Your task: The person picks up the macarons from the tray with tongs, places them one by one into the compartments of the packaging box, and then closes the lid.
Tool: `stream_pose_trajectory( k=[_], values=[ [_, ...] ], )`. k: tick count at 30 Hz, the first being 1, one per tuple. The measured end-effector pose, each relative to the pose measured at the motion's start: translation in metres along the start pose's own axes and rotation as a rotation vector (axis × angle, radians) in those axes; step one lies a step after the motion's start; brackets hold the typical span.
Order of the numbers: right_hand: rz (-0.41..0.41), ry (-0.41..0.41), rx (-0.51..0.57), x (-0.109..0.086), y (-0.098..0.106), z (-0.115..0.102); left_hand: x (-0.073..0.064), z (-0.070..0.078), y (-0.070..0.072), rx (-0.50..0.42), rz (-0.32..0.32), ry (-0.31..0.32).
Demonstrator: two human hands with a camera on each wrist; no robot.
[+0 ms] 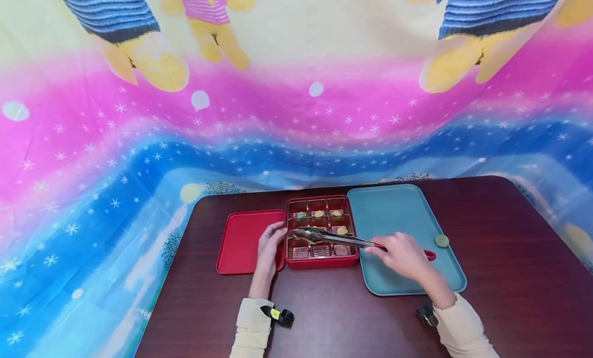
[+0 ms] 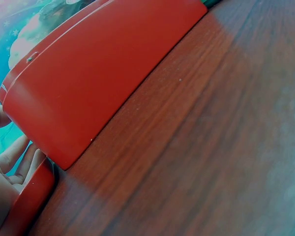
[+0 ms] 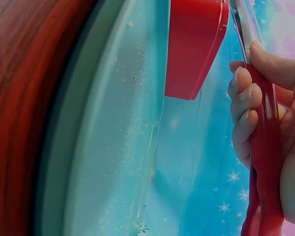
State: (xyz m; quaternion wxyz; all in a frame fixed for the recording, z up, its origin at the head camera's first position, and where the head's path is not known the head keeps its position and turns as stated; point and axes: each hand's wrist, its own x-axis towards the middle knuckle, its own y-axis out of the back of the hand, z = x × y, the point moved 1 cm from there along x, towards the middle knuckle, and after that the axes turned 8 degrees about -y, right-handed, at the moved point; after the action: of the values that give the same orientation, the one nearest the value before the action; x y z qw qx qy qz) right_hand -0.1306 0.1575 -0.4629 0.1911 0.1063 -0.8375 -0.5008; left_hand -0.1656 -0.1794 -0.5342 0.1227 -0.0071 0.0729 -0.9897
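Note:
A red box (image 1: 321, 263) with a divided insert stands mid-table. Small round cookies sit in it: a green cookie (image 1: 301, 215) and yellow cookies (image 1: 319, 214) in the far row, another yellow cookie (image 1: 342, 230) in the middle row's right compartment. My right hand (image 1: 402, 255) grips metal tongs (image 1: 345, 239) by their red handle (image 3: 266, 147). The tongs' tips lie over the middle row's left compartment; whether they pinch anything cannot be seen. With fairly straight fingers, my left hand (image 1: 268, 245) touches the box's left side, its thumb near the rim in the left wrist view.
Left of the box lies a red lid (image 1: 245, 245), partly under my left hand. A teal tray (image 1: 394, 209) adjoins the box on the right, with a green cookie (image 1: 442, 240) at its right edge and crumbs on its surface. A patterned cloth (image 1: 296, 116) hangs behind the table.

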Motion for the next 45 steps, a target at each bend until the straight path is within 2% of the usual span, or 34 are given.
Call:
stream_pose_trajectory(
  k=[7,11,20,29,45],
  values=[
    [-0.028,-0.042,0.007,0.000,0.000,0.003,-0.003,0.005,-0.002,-0.011,-0.001,0.006],
    [-0.009,-0.059,0.028,0.000,0.002,0.004,0.000,0.000,-0.001,-0.016,0.009,-0.005],
    [0.015,-0.086,0.032,-0.002,0.007,0.008,-0.002,0.000,-0.001,-0.010,0.007,-0.014],
    [0.025,-0.162,0.063,-0.002,0.013,0.009,-0.002,-0.001,0.000,-0.007,0.000,-0.026],
    [0.164,-0.070,-0.051,-0.010,0.024,0.030,0.000,-0.002,0.000,-0.012,0.013,-0.021]
  ],
)
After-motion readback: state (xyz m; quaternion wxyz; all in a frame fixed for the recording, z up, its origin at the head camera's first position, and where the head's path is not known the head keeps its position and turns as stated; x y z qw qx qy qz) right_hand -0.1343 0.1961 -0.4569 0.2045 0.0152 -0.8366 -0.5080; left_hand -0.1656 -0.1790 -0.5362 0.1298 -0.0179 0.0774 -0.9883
